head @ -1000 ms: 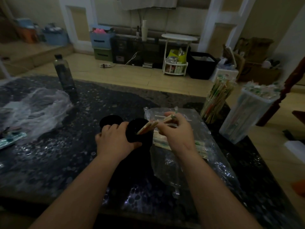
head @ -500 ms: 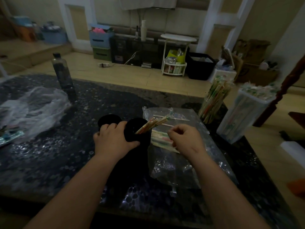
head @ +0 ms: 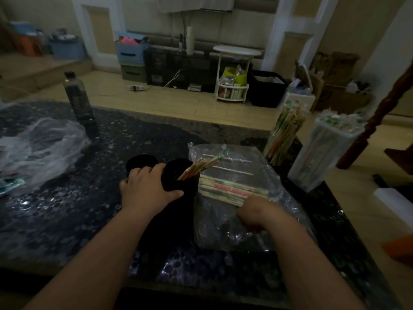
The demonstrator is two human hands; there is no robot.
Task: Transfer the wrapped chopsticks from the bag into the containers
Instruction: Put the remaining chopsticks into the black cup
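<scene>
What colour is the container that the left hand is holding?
Black; the container held by the left hand shows best in the head view.

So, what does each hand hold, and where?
The left hand grips the cup by its upper side. The right hand curls on the bag; its hold cannot be told.

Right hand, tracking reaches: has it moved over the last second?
Yes: right hand drew back toward the person, from the black container to the near end of the bag.
</scene>
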